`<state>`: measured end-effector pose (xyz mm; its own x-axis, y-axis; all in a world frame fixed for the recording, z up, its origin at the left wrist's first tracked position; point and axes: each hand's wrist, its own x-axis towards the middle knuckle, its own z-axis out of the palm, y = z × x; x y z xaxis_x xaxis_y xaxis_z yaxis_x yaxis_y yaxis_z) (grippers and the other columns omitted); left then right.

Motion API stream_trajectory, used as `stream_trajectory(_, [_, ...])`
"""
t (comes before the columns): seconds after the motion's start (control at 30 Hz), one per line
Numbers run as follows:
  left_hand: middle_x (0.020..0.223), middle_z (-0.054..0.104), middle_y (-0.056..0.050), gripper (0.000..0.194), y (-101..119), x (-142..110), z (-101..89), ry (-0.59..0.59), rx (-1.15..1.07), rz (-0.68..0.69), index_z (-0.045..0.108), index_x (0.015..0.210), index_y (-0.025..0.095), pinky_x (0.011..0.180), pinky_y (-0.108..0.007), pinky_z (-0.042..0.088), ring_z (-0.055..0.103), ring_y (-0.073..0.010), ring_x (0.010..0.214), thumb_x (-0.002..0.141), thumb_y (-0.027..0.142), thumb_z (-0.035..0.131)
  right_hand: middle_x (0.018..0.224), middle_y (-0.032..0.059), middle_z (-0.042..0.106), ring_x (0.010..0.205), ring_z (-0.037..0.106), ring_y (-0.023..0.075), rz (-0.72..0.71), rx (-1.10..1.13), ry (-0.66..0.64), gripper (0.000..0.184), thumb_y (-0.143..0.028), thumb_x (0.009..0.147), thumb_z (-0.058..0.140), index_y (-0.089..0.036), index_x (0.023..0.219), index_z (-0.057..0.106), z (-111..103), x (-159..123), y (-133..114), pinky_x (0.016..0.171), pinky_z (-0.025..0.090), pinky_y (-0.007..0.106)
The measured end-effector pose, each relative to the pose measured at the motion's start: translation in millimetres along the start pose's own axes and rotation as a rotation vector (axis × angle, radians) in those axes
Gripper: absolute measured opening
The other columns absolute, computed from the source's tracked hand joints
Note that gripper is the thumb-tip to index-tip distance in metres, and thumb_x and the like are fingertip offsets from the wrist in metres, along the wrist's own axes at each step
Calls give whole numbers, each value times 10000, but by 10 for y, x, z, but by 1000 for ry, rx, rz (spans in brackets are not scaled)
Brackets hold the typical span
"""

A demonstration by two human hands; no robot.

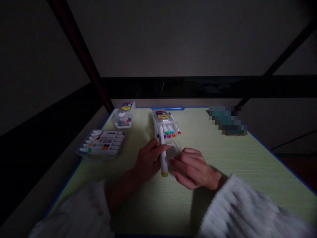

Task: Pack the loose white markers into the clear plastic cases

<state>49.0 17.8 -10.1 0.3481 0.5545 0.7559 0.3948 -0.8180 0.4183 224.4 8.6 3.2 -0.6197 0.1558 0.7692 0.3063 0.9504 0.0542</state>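
Note:
My left hand (148, 160) is closed round a white marker (163, 155) with a yellow end cap, held upright-lengthwise in front of a clear marker box (163, 120). The box lies open toward me with several coloured marker caps showing at its mouth. My right hand (192, 168) sits just right of the marker, fingers curled on the box's clear lid (176, 148). Both sleeves are white and fluffy.
A pale green table with a blue rim (272, 150) carries a second clear marker box (123, 115) at the back left and a flat pack of markers (102, 143) on the left edge. A blurred-out item (226, 120) lies at the back right. Dark bars frame the background.

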Motion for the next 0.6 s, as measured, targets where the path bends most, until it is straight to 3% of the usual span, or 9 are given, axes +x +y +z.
stream_trajectory(0.17, [691,400,10,199,-42,-18,28,-10,-17,-15,603,968,182,514,-191,354,436,-101,609,839,181,452,600,-9,566,506,460,120,-5,-35,-71,184,-208,804,453,-161,945,561,19,29,-41,477,377,277])
stream_trajectory(0.37, [718,385,14,196,-85,-41,53,-27,-12,4,584,977,157,522,-186,350,423,-91,618,858,252,460,537,-24,511,503,456,117,-71,-103,4,239,-283,851,433,-111,906,589,15,99,-81,490,365,266])
stream_trajectory(0.6, [748,371,7,217,-117,-70,66,-73,10,-17,572,1001,163,547,-197,352,415,-99,656,883,237,405,502,-48,490,504,453,91,-95,-165,8,190,-276,840,500,-139,825,630,1,152,-91,499,355,238])
